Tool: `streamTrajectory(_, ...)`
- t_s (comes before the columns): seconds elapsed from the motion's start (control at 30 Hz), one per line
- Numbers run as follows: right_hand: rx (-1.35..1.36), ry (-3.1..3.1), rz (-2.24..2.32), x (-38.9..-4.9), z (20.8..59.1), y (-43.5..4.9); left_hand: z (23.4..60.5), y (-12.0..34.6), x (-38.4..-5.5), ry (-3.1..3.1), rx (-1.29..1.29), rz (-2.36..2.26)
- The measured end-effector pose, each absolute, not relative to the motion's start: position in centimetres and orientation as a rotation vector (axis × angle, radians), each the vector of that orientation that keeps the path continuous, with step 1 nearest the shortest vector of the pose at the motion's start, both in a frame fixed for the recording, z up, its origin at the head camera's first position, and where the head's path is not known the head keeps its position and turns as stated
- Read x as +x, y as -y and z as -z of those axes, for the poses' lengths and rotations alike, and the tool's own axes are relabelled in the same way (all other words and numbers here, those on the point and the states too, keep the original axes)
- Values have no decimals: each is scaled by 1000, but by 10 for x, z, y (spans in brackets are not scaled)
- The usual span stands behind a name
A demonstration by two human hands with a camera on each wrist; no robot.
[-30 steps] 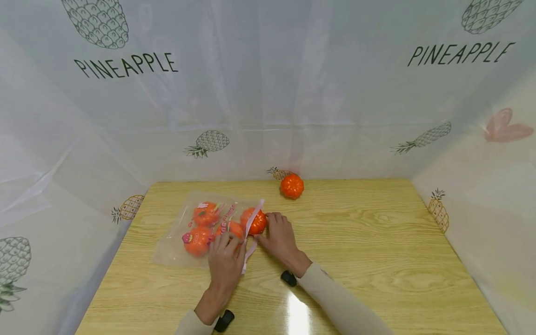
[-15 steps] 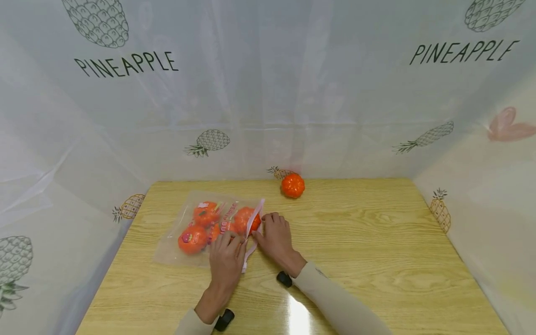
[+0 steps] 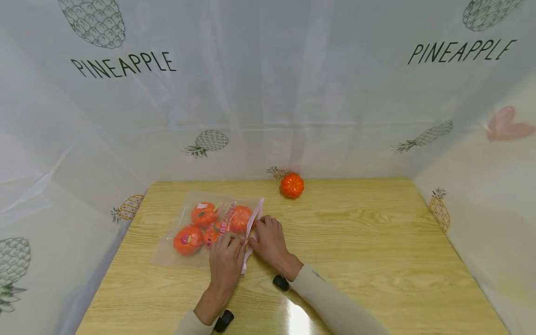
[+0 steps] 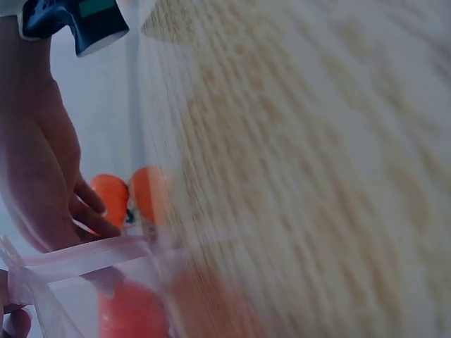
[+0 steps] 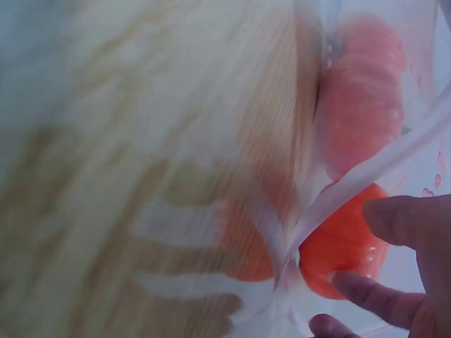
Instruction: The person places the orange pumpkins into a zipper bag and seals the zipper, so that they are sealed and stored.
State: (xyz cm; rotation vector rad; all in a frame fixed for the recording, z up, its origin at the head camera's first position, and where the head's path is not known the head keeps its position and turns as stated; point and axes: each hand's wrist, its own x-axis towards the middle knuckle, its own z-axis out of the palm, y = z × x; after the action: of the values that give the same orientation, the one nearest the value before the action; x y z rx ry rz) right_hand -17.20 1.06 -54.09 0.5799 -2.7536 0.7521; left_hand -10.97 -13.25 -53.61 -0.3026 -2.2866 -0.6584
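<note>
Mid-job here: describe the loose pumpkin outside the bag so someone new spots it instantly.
Find the wooden table, then follow its far edge, below the pineapple-printed sheet. Right of the clear bag there sits a glossy, ribbed orange pumpkin. Unlike the bagged pumpkins, it sits alone with no film over it.

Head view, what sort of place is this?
Probably a makeshift indoor recording booth: pineapple-printed sheeting rises behind and beside a wood-grain table, and black wrist devices are visible.
</note>
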Motion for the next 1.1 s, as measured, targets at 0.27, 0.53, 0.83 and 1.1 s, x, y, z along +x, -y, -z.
streamTrajectory(0.27, 653, 2753, -727, -174, 539, -10, 536, 133, -110, 2268, -321, 665)
streamTrajectory(0.53, 753, 2793, -815, -176, 536, -15, 536, 134, -110, 2281, -308, 651)
streamTrajectory(0.83, 524, 2753, -974, -192, 530, -50, 539, 134, -110, 2266, -284, 667)
streamTrajectory(1.1, 249, 2669, -932, -223, 524, -91, 539, 133, -110, 2259, -279, 657)
